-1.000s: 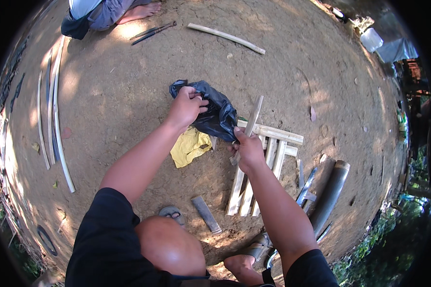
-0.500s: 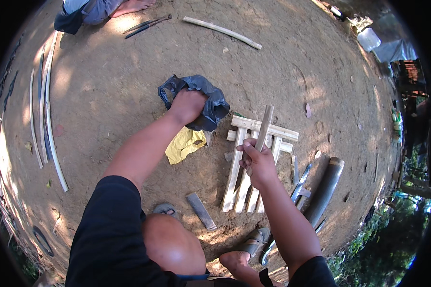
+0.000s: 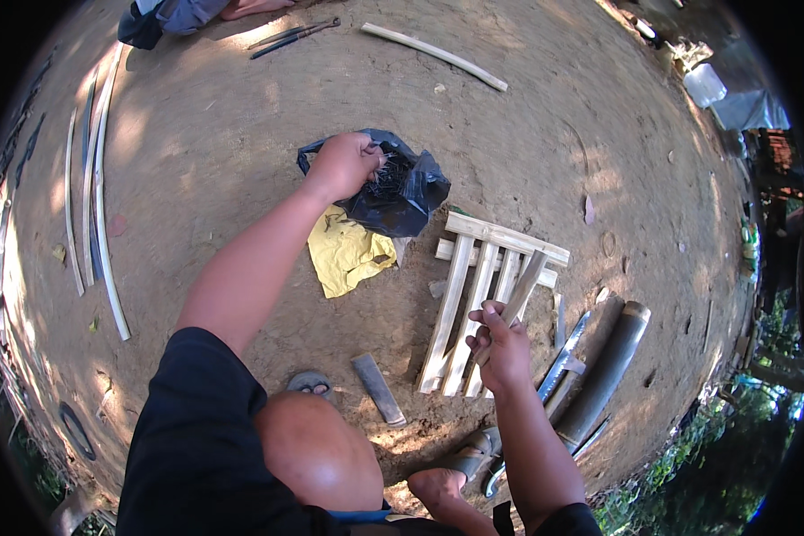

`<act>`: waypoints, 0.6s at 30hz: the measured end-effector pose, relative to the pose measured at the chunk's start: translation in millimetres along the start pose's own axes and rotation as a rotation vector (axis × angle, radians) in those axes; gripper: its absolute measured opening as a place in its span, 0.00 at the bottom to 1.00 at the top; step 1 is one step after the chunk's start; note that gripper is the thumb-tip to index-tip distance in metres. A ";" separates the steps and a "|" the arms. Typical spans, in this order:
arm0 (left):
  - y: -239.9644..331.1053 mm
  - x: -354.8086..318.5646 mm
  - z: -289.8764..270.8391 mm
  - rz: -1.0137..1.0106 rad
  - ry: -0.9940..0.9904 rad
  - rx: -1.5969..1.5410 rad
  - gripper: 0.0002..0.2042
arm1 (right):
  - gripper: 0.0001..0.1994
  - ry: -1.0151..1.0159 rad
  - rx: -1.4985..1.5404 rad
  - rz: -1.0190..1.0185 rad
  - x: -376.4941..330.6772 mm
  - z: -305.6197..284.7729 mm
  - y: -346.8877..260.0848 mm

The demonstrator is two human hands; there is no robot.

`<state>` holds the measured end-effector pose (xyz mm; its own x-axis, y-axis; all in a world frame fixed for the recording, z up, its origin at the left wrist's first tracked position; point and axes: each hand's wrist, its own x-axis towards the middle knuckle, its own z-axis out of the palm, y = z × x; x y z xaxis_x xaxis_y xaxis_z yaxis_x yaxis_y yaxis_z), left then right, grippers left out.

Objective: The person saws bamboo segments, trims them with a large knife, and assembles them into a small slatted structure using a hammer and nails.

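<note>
My left hand (image 3: pixel 344 167) is over the mouth of a black plastic bag (image 3: pixel 424 189), fingertips pinched on a few thin metal nails. More dark, thin nails (image 3: pixel 391 179) lie in a heap inside the bag. A flat bamboo strip (image 3: pixel 529 279) is in my right hand (image 3: pixel 502 353), its upper end pointing away from me. Behind that strip, a small slatted bamboo frame (image 3: pixel 460 295) lies on the ground, with several long slats and two crosspieces at its far end. Crumpled yellow paper or cloth (image 3: pixel 344 255) rests just below the bag.
Right of the frame lie a handsaw (image 3: pixel 563 357) and a thick dark bamboo tube (image 3: pixel 603 371). A short flat piece (image 3: pixel 377 390) is near my feet. Long strips (image 3: pixel 103 196) lie at the left. Pincers (image 3: pixel 295 37), a curved strip (image 3: pixel 433 55) and another person's leg (image 3: pixel 188 16) are farther off.
My left hand has come up out of the bag, pinching nails, and the bag's mouth has opened wider. My right hand has lowered slightly, tilting the bamboo strip to the right.
</note>
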<state>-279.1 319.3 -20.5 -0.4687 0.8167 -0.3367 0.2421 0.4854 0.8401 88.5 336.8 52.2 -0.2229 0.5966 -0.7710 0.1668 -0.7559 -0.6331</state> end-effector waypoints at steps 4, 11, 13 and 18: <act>-3.4 -16.0 -9.0 -0.179 -0.054 -0.447 0.07 | 0.06 -0.048 0.027 -0.019 4.0 5.1 2.8; 6.3 -35.0 -13.1 -0.232 -0.085 -0.694 0.07 | 0.07 -0.064 0.005 -0.034 4.4 9.6 3.3; 11.1 -42.4 -13.4 -0.204 -0.115 -0.711 0.07 | 0.07 -0.069 0.000 -0.038 2.4 6.9 5.4; 28.9 -87.1 -7.7 -0.046 -0.454 -0.642 0.07 | 0.07 -0.023 0.006 -0.057 -2.0 -5.6 3.3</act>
<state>-237.8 259.8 36.4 -0.0395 0.9150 -0.4014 -0.3724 0.3593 0.8557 94.9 334.7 51.3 -0.2541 0.6321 -0.7321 0.1479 -0.7226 -0.6753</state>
